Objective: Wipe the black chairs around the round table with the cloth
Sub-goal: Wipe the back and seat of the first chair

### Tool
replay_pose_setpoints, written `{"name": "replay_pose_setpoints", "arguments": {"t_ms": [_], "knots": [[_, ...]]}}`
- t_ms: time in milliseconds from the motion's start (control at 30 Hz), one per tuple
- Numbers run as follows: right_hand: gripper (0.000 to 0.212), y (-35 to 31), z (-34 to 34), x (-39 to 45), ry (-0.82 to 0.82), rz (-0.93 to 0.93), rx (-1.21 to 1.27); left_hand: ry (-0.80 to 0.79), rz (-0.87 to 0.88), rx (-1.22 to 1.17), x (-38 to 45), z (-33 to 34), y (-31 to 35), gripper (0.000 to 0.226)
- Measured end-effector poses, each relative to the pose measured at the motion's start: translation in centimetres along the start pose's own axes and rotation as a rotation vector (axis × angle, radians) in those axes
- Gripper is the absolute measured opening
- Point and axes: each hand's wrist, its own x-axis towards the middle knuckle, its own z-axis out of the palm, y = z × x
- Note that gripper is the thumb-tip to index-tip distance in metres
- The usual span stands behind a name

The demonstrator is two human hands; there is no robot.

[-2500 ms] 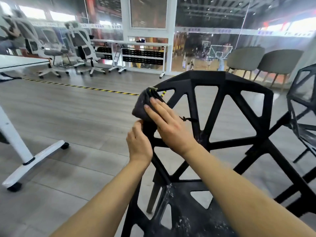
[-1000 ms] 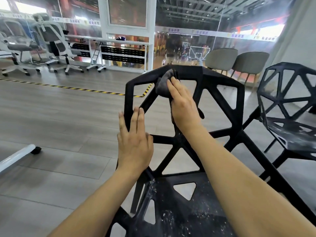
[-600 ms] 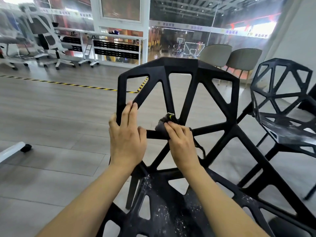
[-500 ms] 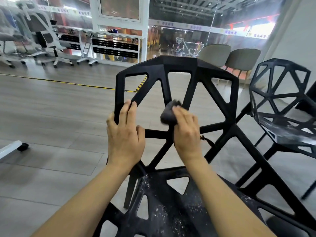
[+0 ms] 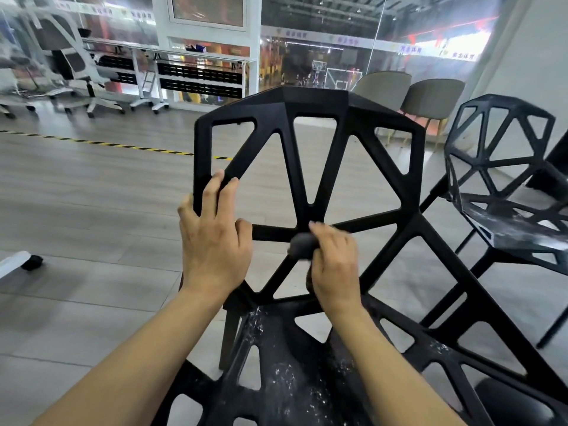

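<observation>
The person is wiping the backrest struts of the near chair [image 5: 307,167]. The right hand [image 5: 335,265], fingers curled round the dark, soft cloth [image 5: 302,245], rubs the strut hub. At nine o'clock, the left hand [image 5: 212,238] braces the frame, fingers spread over its edge. Next likely calls for the white-flecked seat at six o'clock. The plastic is matte, rigid and angular.

Your right hand [image 5: 333,265] covers most of the cloth [image 5: 302,245], and both are motion-blurred. The near chair [image 5: 310,167] runs off the bottom edge, its legs mostly unseen. The second chair [image 5: 504,192] is cut by the right edge.
</observation>
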Motion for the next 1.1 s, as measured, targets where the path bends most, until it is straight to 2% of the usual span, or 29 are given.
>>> {"name": "replay_pose_setpoints", "arguments": {"t_ms": [67, 133, 267, 333, 433, 500, 533, 600, 700, 800, 867, 933, 1000, 1100], "knots": [[0.041, -1.5, -1.4, 4.2, 0.153, -0.013, 0.046, -0.01, 0.0, 0.014, 0.0, 0.1, 0.1, 0.058], [0.044, -2.1, -1.4, 7.4, 0.211, -0.025, 0.043, 0.001, 0.006, 0.02, 0.0, 0.2, 0.1, 0.057], [0.055, -0.4, 2.1, 6.6, 0.039, -0.052, -0.021, 0.038, 0.023, -0.038, 0.2, 0.2, 0.1, 0.053], [0.055, 0.7, 2.9, 3.9, 0.023, -0.051, -0.049, 0.042, 0.041, -0.053, 0.3, 0.2, 0.4, 0.051], [0.053, 0.9, 2.6, 1.0, -0.007, -0.064, -0.081, 0.081, -0.025, -0.024, -0.2, -0.4, 1.3, 0.05], [0.051, 0.5, 2.1, 1.1, -0.037, -0.033, -0.05, 0.121, 0.069, 0.077, -0.5, -0.7, 2.2, 0.051], [0.049, 0.3, 1.8, 1.7, -0.039, -0.017, -0.025, 0.11, 0.195, 0.103, -0.4, -0.5, 2.5, 0.051], [0.044, -0.4, 0.2, 3.9, 0.029, 0.008, 0.018, -0.018, 0.385, 0.111, 0.3, 1.0, 2.9, 0.052], [0.042, -1.1, -3.1, 10.4, 0.22, 0.021, 0.055, -0.22, 0.334, 0.226, 1.3, 3.5, 2.7, 0.05], [0.044, -0.3, -5.0, 17.7, 0.327, -0.005, -0.01, -0.228, 0.429, 0.379, -0.2, 5.4, 2.3, 0.029], [0.049, 1.4, -4.3, 20.9, 0.259, -0.043, -0.038, -0.187, 0.435, 0.374, -0.5, 5.7, 2.2, 0.01], [0.052, 2.9, -2.5, 21.1, 0.152, -0.066, -0.044, -0.193, 0.407, 0.387, -0.3, 6.1, 2.1, 0.013], [0.054, 3.5, -0.4, 18.9, 0.142, -0.069, -0.044, -0.187, 0.397, 0.391, -0.1, 6.5, 2.2, 0.017], [0.052, 2.9, 2.1, 11.9, 0.114, -0.111, 0.005, -0.121, 0.396, 0.354, -0.1, 6.8, 2.3, 0.01]]}}
